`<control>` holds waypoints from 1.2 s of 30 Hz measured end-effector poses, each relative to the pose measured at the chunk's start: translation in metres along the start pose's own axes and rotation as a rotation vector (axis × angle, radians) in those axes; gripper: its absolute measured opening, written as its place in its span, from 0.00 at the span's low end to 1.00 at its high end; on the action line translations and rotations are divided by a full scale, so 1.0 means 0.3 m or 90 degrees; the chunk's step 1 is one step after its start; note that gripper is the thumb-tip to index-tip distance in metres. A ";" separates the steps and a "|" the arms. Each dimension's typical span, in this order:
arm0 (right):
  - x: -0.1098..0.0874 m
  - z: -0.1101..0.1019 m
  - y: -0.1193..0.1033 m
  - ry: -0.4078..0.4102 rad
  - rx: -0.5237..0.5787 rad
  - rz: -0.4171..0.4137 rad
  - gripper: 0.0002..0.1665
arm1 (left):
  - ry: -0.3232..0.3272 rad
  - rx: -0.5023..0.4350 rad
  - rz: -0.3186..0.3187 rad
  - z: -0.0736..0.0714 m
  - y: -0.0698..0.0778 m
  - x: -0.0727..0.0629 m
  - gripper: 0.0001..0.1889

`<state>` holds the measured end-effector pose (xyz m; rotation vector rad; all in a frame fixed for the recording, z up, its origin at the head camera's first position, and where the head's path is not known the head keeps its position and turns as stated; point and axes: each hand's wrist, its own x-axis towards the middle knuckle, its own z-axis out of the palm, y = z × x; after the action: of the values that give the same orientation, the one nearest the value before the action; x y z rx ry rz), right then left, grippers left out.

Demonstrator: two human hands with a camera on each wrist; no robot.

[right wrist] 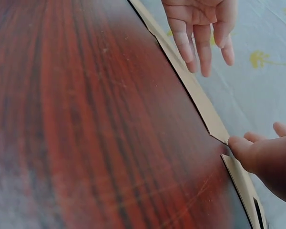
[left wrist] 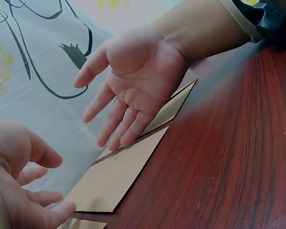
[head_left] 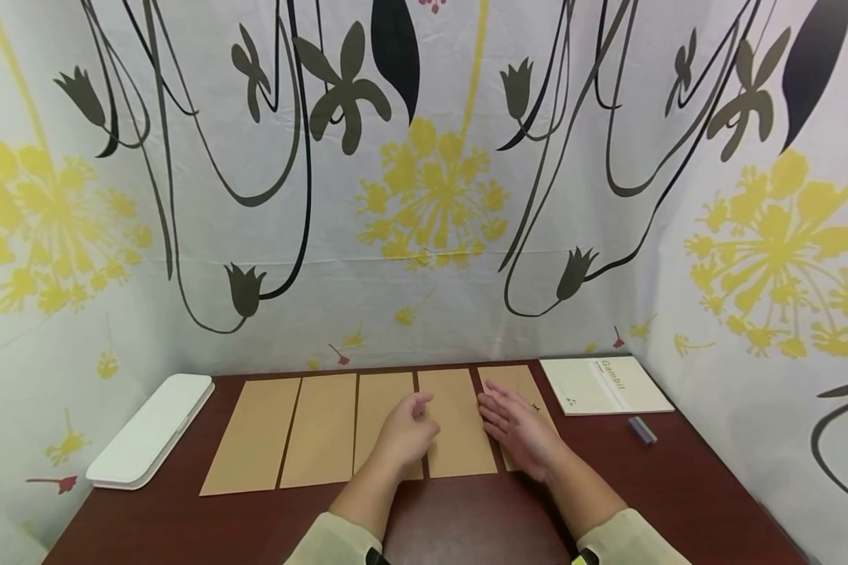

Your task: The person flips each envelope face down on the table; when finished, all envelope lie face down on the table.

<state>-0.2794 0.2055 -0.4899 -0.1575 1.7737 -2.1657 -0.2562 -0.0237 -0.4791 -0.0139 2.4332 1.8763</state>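
Observation:
Several flat kraft-brown rectangular sheets lie side by side in a row on the dark red wooden table [head_left: 466,518]. My left hand [head_left: 406,430] hovers over the middle sheet [head_left: 378,392] and the one to its right [head_left: 462,447]. Its fingers are loosely bent and hold nothing. Over the rightmost sheet [head_left: 505,378], which bears a small dark mark, is my right hand [head_left: 519,428], its fingers extended and palm turned inward. The left wrist view shows the right palm [left wrist: 138,81] bare. Whether either hand touches a sheet, I cannot tell.
At the left edge lies a white case [head_left: 151,431] with rounded corners. A pale booklet marked "Gambit" [head_left: 604,384] is at the back right, with a small grey-blue block [head_left: 642,431] in front. Flower-patterned cloth [head_left: 424,314] stands behind and at both sides.

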 end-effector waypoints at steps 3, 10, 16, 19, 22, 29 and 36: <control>-0.006 -0.007 -0.001 0.012 -0.007 -0.008 0.40 | -0.006 -0.069 0.005 0.016 0.012 -0.003 0.29; -0.020 -0.034 -0.013 0.066 -0.039 -0.025 0.39 | -0.031 -0.218 -0.007 0.086 0.040 -0.007 0.30; -0.045 -0.102 -0.043 0.116 -0.059 -0.037 0.38 | -0.051 -0.245 -0.008 0.151 0.051 -0.008 0.31; -0.063 -0.148 -0.060 0.122 -0.065 -0.040 0.39 | -0.057 -0.251 -0.007 0.180 0.064 -0.012 0.31; -0.081 -0.193 -0.072 0.123 -0.080 -0.047 0.41 | -0.071 -0.264 -0.006 0.213 0.084 -0.018 0.30; -0.104 -0.284 -0.087 0.126 -0.122 -0.059 0.44 | -0.071 -0.297 0.009 0.289 0.123 -0.029 0.29; -0.118 -0.353 -0.084 0.152 -0.161 -0.046 0.47 | -0.063 -0.263 0.012 0.330 0.104 -0.044 0.29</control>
<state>-0.2820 0.3197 -0.4840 -0.0231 2.2052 -2.0727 -0.2397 0.0795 -0.4733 0.0796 1.9511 2.2902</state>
